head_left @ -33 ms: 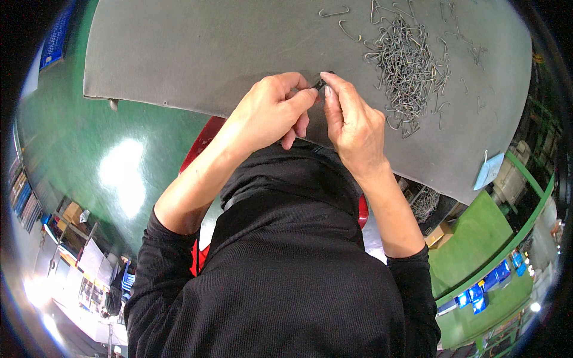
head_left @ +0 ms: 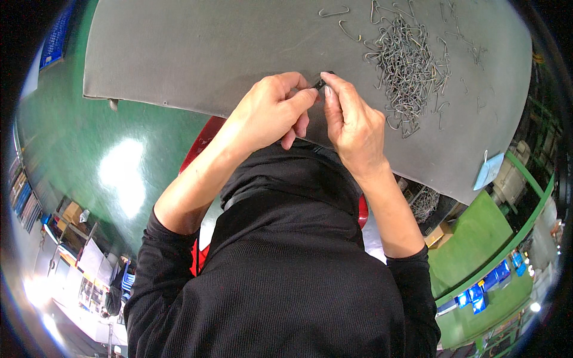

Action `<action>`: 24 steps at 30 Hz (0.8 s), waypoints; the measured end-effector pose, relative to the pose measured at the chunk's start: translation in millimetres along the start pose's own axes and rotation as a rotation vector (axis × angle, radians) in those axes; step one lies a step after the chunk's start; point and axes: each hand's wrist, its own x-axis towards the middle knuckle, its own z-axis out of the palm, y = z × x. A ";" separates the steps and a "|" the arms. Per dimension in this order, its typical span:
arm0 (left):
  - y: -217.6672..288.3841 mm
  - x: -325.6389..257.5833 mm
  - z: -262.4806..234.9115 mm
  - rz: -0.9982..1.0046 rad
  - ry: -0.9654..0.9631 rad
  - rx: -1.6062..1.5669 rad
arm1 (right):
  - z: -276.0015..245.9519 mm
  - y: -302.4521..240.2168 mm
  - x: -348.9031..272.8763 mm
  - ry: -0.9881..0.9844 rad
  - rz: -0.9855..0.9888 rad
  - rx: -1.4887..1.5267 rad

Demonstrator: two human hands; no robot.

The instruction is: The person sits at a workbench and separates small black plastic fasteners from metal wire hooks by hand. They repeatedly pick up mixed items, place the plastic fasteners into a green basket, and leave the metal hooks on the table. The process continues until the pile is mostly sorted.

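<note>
Over the near edge of the grey table, my left hand (head_left: 279,110) and my right hand (head_left: 356,122) meet fingertip to fingertip. Between them is a small black piece (head_left: 320,85), pinched by the thumb and fingers of both hands. Fingers cover most of it, so its exact kind cannot be made out. To the right of my right hand lies a tangled pile of bent metal wire hooks (head_left: 409,68). Two loose hooks, one of them a long wire hook (head_left: 334,11), lie apart from the pile at the far side.
The grey tabletop (head_left: 179,53) spreads out ahead of me. Thin wire pieces (head_left: 476,53) are scattered right of the pile. A light blue face mask (head_left: 489,170) hangs at the right edge. Below that edge stand a cardboard box (head_left: 439,235) and a green panel (head_left: 471,244).
</note>
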 end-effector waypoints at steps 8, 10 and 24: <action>0.2 1.8 -1.4 -0.046 -0.028 -0.126 | 5.1 2.6 -3.1 0.035 -0.033 -0.018; 1.9 2.9 -2.2 -0.079 -0.048 -0.199 | 5.6 1.9 -2.8 0.046 -0.048 -0.039; 5.4 8.7 -1.9 -0.160 -0.061 -0.471 | 8.1 5.6 0.3 0.000 -0.092 -0.029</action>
